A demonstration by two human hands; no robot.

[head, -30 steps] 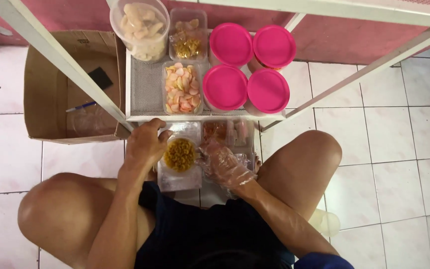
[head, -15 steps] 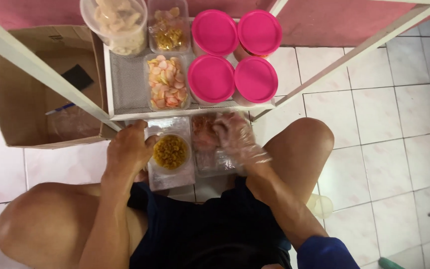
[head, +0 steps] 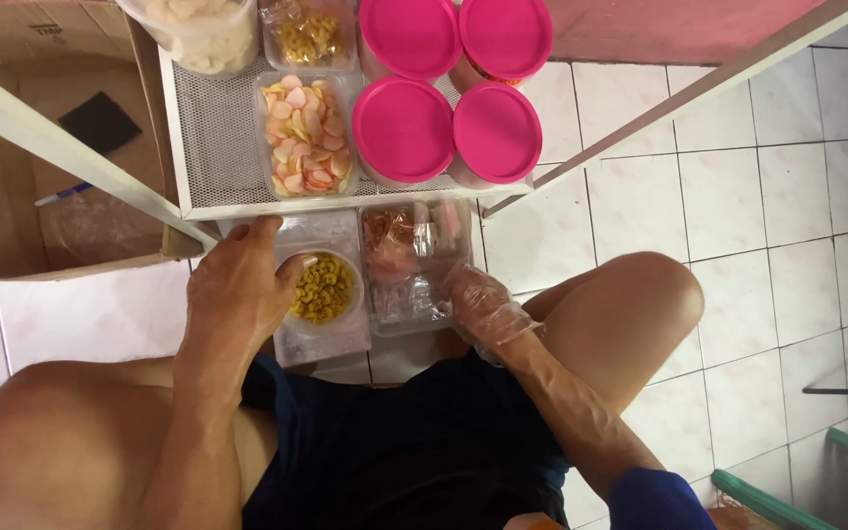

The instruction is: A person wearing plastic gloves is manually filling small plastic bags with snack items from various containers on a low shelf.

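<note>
My left hand (head: 238, 285) grips the rim of a small clear cup of yellow curled snacks (head: 323, 291) that sits in a clear rectangular box (head: 321, 339) on the floor between my knees. My right hand (head: 483, 309), in a thin clear plastic glove, rests at the right edge of a second clear box of pink and red snacks (head: 409, 260); its fingers are curled, and I cannot tell if they hold anything.
A white mesh shelf (head: 218, 147) above carries a box of pink and white chips (head: 304, 135), a box of yellow snacks (head: 308, 34), a round tub (head: 198, 29) and several pink-lidded jars (head: 402, 130). A cardboard box (head: 41, 186) stands at left. White tiled floor lies at right.
My view has shifted lower and closer. My right hand has drawn back from over the pink snack box to its right edge. My left hand stays on the yellow snack cup.
</note>
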